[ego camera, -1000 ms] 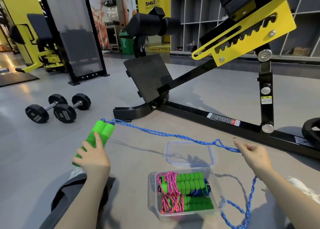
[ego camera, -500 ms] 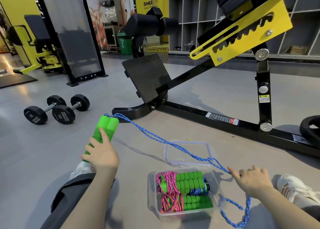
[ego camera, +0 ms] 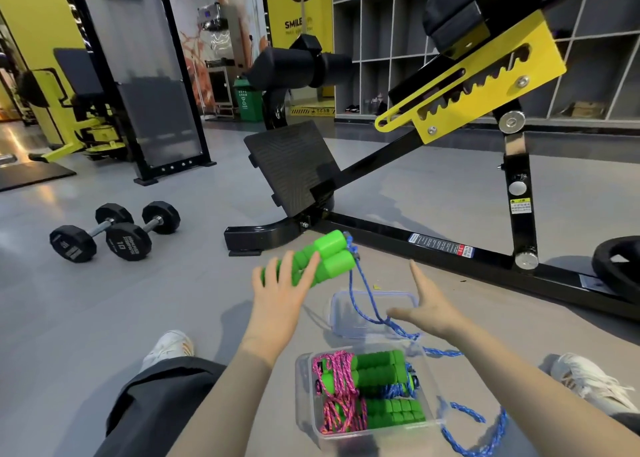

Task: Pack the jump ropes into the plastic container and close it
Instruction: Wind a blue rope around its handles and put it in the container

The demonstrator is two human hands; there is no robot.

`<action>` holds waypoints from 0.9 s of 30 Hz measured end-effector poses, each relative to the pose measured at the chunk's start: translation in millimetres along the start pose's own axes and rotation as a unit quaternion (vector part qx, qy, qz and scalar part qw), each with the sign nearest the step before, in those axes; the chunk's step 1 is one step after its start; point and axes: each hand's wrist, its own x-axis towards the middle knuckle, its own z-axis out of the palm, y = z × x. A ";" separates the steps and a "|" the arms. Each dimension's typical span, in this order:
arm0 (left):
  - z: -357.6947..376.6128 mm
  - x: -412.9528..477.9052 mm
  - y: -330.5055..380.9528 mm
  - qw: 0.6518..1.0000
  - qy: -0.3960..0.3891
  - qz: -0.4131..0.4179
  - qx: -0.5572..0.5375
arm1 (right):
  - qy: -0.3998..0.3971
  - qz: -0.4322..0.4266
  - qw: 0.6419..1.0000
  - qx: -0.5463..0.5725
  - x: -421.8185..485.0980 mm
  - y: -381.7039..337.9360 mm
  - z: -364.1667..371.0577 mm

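The person sits on the floor (ego camera: 104, 311) with both legs extended. The left hand (ego camera: 280, 294) holds the two green handles (ego camera: 318, 259) of a jump rope side by side, above the floor and beyond the container. The left fingers (ego camera: 304, 269) wrap over the handles, closed on them. The blue rope (ego camera: 363, 300) leaves the handle ends, hangs down across the clear lid (ego camera: 372, 313), passes over the right hand (ego camera: 429, 313) near the thumb, and trails to the floor at the right of the container, where it lies in loose loops.

The right hand is open, palm turned inward, fingers spread and extended; it grips nothing, and the rope only drapes across it.

The plastic container (ego camera: 367, 394) stands open on the floor between the legs. It holds green handles with pink rope (ego camera: 336, 391) bundled at their left end, and some blue cord at their right end. The lid lies flat on the floor just beyond the container, separate from it.

A black-and-yellow exercise bench (ego camera: 415, 165) stands behind the work area. Two dumbbells (ego camera: 114, 231) lie on the floor at the left.
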 end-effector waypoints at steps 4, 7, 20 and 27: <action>-11.6 4.7 16.4 0.998 0.043 0.052 -0.015 | 0.006 -0.064 0.990 0.129 4.7 -29.8 9.0; -20.1 9.8 24.0 0.994 0.075 0.067 -0.029 | 0.044 -0.094 0.976 0.191 3.1 -45.1 17.5; -10.4 5.3 28.6 0.989 0.097 0.075 0.085 | -0.076 -0.068 0.983 -0.151 -31.4 -63.8 26.6; -5.6 -13.1 17.5 0.991 0.066 0.076 0.083 | -0.255 -0.105 0.946 -0.169 -49.3 -85.6 -39.0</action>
